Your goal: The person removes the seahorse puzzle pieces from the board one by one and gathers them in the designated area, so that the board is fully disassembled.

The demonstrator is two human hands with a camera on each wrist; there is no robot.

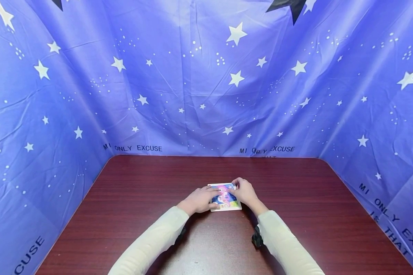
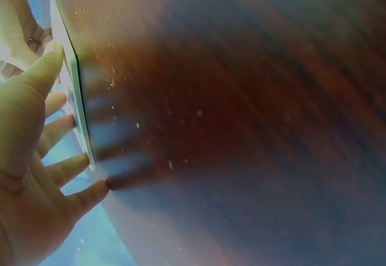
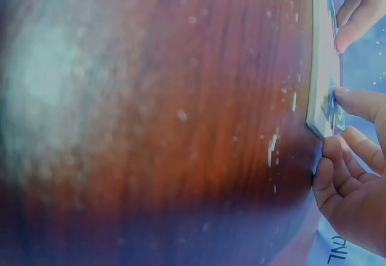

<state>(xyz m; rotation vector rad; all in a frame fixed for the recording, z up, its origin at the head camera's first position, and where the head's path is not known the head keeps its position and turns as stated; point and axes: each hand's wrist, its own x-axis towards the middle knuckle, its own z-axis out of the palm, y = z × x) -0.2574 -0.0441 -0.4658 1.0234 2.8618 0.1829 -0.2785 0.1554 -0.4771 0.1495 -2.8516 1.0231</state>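
"MI ONLY EXCUSE" [image 1: 137,148], repeated on blue cloth [image 1: 165,122], "THAT" [image 1: 396,242] lower right

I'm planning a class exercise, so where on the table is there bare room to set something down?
The table is bare left of the left hand, right of the right hand, behind the board up to the curtain, and between the sleeves. It's crowded at the board, with both hands on it.

Cream sleeves [image 1: 151,241], black wrist gear [image 1: 257,237]
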